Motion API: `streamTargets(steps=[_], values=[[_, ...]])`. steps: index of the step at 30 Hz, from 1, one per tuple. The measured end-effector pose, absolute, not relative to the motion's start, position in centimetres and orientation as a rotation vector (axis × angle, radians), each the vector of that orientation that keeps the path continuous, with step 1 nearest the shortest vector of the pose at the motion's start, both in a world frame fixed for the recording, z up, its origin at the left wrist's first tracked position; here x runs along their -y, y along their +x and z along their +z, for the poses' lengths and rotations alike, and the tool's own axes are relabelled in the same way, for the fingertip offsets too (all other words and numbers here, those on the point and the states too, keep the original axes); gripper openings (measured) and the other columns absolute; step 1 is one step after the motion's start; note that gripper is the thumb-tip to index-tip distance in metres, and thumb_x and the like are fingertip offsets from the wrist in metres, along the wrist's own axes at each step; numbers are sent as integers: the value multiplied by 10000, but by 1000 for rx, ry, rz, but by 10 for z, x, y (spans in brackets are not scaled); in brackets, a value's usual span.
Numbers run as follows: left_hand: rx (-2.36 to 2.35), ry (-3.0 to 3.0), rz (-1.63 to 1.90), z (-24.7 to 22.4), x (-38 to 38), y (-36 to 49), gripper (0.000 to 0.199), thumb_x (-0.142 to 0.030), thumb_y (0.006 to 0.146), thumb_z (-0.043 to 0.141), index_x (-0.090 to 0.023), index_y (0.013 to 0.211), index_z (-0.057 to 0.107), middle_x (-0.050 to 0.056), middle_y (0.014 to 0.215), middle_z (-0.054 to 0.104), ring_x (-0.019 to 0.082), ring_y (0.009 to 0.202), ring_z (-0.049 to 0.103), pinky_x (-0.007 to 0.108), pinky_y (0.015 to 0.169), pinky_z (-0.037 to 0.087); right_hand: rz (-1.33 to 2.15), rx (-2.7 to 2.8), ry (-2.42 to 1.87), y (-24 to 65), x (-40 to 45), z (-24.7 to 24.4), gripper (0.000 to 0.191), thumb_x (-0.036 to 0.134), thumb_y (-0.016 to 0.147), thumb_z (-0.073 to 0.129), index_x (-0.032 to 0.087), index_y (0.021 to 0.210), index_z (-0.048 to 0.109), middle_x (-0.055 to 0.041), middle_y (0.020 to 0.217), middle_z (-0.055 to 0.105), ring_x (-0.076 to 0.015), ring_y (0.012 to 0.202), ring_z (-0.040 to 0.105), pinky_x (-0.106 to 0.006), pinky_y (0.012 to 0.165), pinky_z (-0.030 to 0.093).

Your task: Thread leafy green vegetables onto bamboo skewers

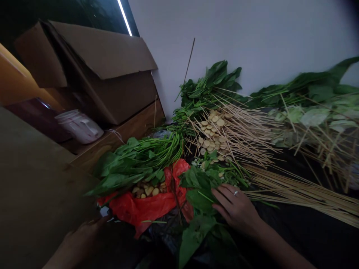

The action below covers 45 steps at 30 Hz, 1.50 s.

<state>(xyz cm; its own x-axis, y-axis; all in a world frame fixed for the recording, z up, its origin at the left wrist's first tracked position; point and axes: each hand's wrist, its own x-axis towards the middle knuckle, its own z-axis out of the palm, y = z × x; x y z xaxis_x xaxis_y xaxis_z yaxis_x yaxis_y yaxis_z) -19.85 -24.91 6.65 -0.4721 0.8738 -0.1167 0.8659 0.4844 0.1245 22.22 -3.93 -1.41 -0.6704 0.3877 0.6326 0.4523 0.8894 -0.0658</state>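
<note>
My right hand point(235, 207), with a ring on one finger, lies flat on a bunch of dark green spinach leaves point(200, 194), its fingers slightly apart. My left hand point(84, 237) is dim and blurred at the lower edge, close to the corner of a red plastic bag point(143, 209). On that bag lies a second spinach bunch point(134, 164) above some pale chunks point(146, 190). Round tan slices point(213, 130) lie among thin bamboo skewers point(238, 130), and a long skewer bundle point(303, 194) runs beside my right hand.
Skewered leafy greens point(314, 116) spread along a white wall point(238, 37) at the right, over black plastic sheeting point(283, 231). At the left stand an open cardboard box point(98, 71), a wooden board point(117, 140) and a white plastic tub point(80, 127).
</note>
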Motion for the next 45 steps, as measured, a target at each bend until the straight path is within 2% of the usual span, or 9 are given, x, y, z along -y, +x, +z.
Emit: streamTargets(steps=[8,11,17,22,27,32,37,42,45], values=[[-2206,1943,204,127,168,-129,358,-509,878,466,-355,1062,732,13,1040,757,237,897,710,333,779,541,-141,2385,-615,222,39,-18,310,279,952,510,93,1163,639,-148,1034,689,-282,1000,614,-439,865,522],[-2172,2207,248,137,103,-103,379,-464,931,422,-276,987,746,47,998,744,227,912,682,315,785,508,-159,2387,-624,223,38,-21,305,276,960,489,117,1177,633,-135,1052,689,-274,1017,613,-429,878,523],[-2624,2038,281,107,-12,-87,353,-441,887,523,-174,922,751,170,1001,723,322,1043,629,389,852,474,-156,2367,-617,222,37,-24,296,276,970,468,118,1157,634,-131,1028,692,-264,991,622,-413,847,543],[-2552,1961,392,96,-36,-99,248,-384,798,636,-173,814,767,155,846,747,311,869,688,354,744,487,-187,2349,-621,222,35,-24,297,280,972,460,126,1152,638,-134,1025,694,-269,994,623,-413,836,546],[-2444,1937,754,124,-24,-117,282,-395,850,557,-204,904,758,97,902,767,263,844,690,320,710,479,-200,2355,-609,223,35,-23,283,276,971,464,131,1146,633,-127,1014,692,-269,973,625,-414,834,538],[-2229,1924,1366,188,-12,-135,519,-482,954,332,-98,1094,651,80,883,758,172,781,673,313,723,512,-204,2381,-603,222,34,-21,273,266,971,459,122,1118,637,-130,988,690,-275,937,631,-419,801,540],[-1972,2108,1926,245,0,-119,521,-558,972,328,-192,1223,601,76,1035,730,173,867,667,361,785,497,-256,2336,-604,223,32,-17,282,270,971,476,112,1143,635,-137,1007,700,-274,946,642,-430,802,549],[-1898,2756,1469,194,8,-53,329,-401,970,458,-219,1018,729,19,867,731,181,890,647,430,977,372,-523,2115,-585,235,36,6,430,192,911,601,169,1337,549,-134,1224,672,-270,1149,604,-428,947,506],[-1597,3188,893,151,8,-19,242,-236,970,489,-254,1112,684,22,912,741,170,891,633,459,1041,276,-718,1941,-597,242,40,27,602,165,858,672,155,1423,466,-131,1256,663,-271,1229,550,-427,1033,450]])
